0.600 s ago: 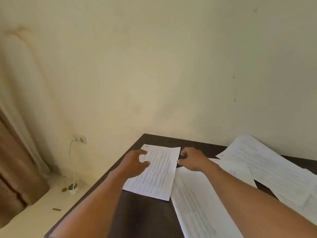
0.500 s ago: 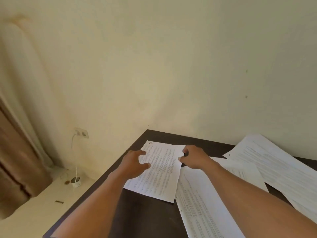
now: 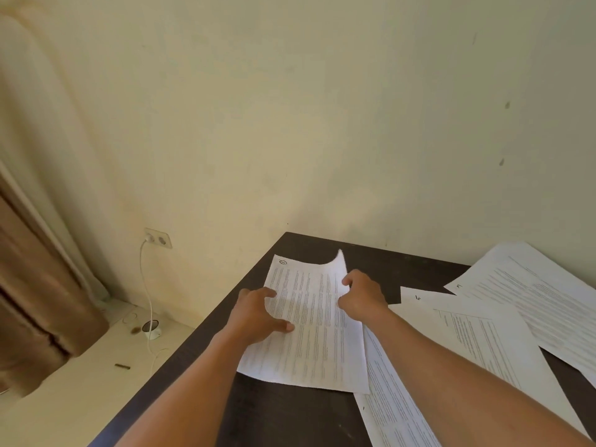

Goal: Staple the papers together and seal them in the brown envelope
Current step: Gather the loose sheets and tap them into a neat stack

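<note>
stage: early; gathering sheets, nothing stapled, nothing in an envelope
left hand (image 3: 258,314): spread flat on the left edge of the sheet marked 1 (image 3: 309,324); fingers splayed, pressing it to the table (image 3: 283,417), not gripping
right hand (image 3: 362,296): fingers curled and pinching the right edge of that same sheet; far right corner curls up off the table
other papers: sheet marked 5 (image 3: 483,337) lies flat just right of the hands; another sheet (image 3: 396,411) slants under the near corner of sheet 1; a further sheet (image 3: 532,295) overlaps at far right; all loose and fanned, not squared up
stapler: not in view
brown envelope: not in view
done: at most one sheet taken in hand
left, my read: collect and order all sheets; align edges; staple; slide the set into the envelope; seal
risk: the pinched corner could crease if pulled while the left hand pins the sheet
</note>
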The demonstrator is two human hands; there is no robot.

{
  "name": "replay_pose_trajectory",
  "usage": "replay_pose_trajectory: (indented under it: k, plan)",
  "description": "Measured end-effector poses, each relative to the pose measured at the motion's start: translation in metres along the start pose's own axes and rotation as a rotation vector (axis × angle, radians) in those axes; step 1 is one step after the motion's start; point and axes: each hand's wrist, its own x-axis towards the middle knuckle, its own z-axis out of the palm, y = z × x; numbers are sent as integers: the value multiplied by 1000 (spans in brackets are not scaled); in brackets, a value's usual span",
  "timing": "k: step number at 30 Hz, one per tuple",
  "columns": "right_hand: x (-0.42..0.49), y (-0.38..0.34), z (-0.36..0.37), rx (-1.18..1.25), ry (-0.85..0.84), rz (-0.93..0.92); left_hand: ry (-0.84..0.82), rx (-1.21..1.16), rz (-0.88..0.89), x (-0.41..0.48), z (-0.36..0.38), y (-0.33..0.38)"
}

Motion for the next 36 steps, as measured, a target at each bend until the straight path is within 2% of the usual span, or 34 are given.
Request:
replay_pose_trajectory:
  k: [6,9,14,21,30,36]
  plan:
    - [-13,-9,-19,183,40,-160,4,-251,7,-6,-9,5]
    - [-26,-10,-48,226,31,-212,-13,-365,66,-13,-19,16]
    - [-51,-6,-116,311,109,-272,120,-429,206,-33,-38,53]
    - [-96,11,-224,376,248,-328,250,-598,423,-76,-58,142]
    - [-164,111,-290,479,396,-212,53,-830,441,-119,11,227]
    - [-189,218,-268,397,387,50,-116,-828,363,-137,98,236]
